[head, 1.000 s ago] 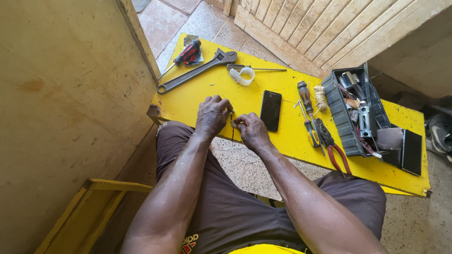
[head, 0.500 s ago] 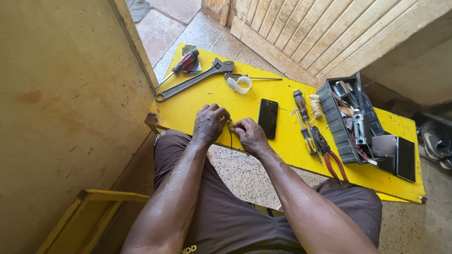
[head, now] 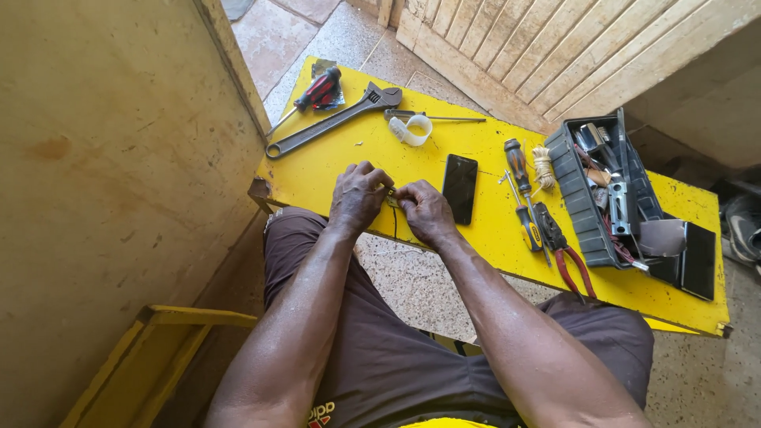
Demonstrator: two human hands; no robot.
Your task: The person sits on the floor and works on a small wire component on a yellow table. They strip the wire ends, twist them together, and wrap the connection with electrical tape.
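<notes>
Nearest the person, at the tabletop's (head: pixel 317 178) front edge, the left hand (head: pixel 358 194) and right hand (head: pixel 426 210) meet, both curled tight, pinching a small dark part (head: pixel 392 198) between fingertips; a thin black wire (head: pixel 395 222) hangs from it, likely steadied from both sides. Just beyond lies a black phone (head: pixel 460 188), face up. Farther off, 2 screwdrivers (head: pixel 521 194) and red-handled pliers (head: pixel 567 257) lie beside the grey toolbox (head: pixel 590 206). A white tape roll (head: pixel 412 131) and long wrench (head: pixel 333 120) lie farthest.
</notes>
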